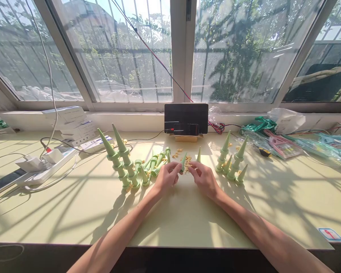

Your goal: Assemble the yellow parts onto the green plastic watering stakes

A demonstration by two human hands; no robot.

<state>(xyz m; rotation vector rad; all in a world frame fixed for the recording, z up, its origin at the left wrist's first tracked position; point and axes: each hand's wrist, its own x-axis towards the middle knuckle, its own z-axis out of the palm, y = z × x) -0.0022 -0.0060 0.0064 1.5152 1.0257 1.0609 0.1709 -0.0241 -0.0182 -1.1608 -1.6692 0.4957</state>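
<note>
By the left hand [169, 175], a small pale-green cone [183, 161] was clamped in the fingertips, tip up and slightly tilted. The right hand [204, 178] was held just beside it, thumb and forefinger near together; whether one of the yellow pieces [177, 152] scattered behind was pinched there could not be told. Both hands were flanked by ringed green towers [123, 151]; beyond, a black tablet [186, 113] was propped below the windows [116, 49].

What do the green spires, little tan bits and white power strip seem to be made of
Green spires: probably matte plastic, evenly coloured with soft shading. Tan bits: perhaps plastic or wood by colour; too small to judge finish. Power strip: likely hard plastic, smooth and white.
</note>
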